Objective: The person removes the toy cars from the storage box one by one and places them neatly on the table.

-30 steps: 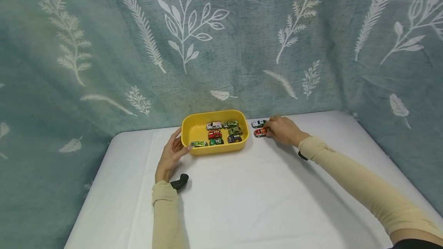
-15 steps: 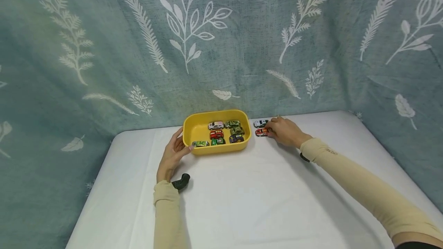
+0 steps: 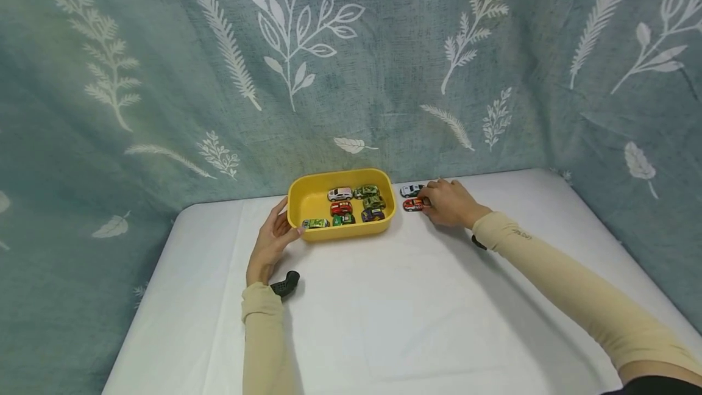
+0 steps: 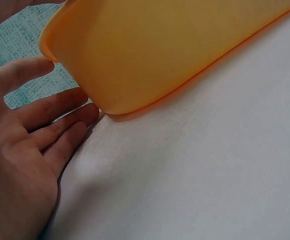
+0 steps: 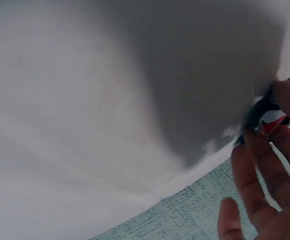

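Observation:
My left hand [image 3: 269, 249] holds the left end of a yellow plastic bin [image 3: 312, 191], thumb at the front corner of the rim. In the left wrist view, the other fingers [image 4: 52, 107] lie against the outside wall of the bin [image 4: 160, 55]. Right of the bin, my right hand [image 3: 451, 203] pinches a red toy car [image 3: 412, 205] between thumb and fingers at table level. The hand covers the car's right end. In the right wrist view, the car [image 5: 272, 119] shows partly between the fingers. A white toy car [image 3: 411, 191] stands just behind it, partly hidden.
Several toy cars sit inside the bin, among them a red one [image 3: 341, 208] and a white one [image 3: 340, 194]. A white cloth covers the table [image 3: 384, 309]. Close behind the bin hangs a green leaf-patterned curtain [image 3: 384, 78].
The head view shifts slightly. Both hands stay in nearly the same places, the left at the bin and the right on the red toy car.

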{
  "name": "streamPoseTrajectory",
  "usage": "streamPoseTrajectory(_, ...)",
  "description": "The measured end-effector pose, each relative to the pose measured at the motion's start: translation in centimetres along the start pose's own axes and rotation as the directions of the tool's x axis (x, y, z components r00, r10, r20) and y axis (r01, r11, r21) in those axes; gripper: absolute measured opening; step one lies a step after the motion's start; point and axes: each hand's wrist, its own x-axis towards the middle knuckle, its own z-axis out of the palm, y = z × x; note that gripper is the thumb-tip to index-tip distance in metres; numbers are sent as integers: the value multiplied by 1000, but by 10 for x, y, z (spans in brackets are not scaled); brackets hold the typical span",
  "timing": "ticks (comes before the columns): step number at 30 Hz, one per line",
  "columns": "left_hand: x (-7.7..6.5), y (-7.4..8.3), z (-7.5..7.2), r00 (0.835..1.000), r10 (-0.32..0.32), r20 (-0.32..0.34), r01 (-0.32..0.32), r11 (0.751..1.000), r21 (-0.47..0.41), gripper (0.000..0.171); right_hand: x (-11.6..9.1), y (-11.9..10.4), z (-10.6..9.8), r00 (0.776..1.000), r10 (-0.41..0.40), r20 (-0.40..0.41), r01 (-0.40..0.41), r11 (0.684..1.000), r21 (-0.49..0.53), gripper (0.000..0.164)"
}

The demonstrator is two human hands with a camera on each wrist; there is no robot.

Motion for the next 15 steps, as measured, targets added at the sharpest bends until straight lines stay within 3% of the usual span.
streamPoseTrajectory(6, 0, -1, -1, 1000, 12, -1, -12, 1000, -5, 91, 1, -9, -10, 998, 60, 12, -60, 998, -17, 41)
streamPoseTrajectory(10, 0, -1, -1, 1000, 28, 11, -28, 1000, -14, 92, 2, -18, -25, 996, 87, 20, -88, 996, 35, 49)
streamPoseTrajectory(15, 0, 0, -1, 1000, 24, 20, -24, 999, -21, 92, 7, -26, -49, 996, 77, -48, -73, 994, 81, 53)
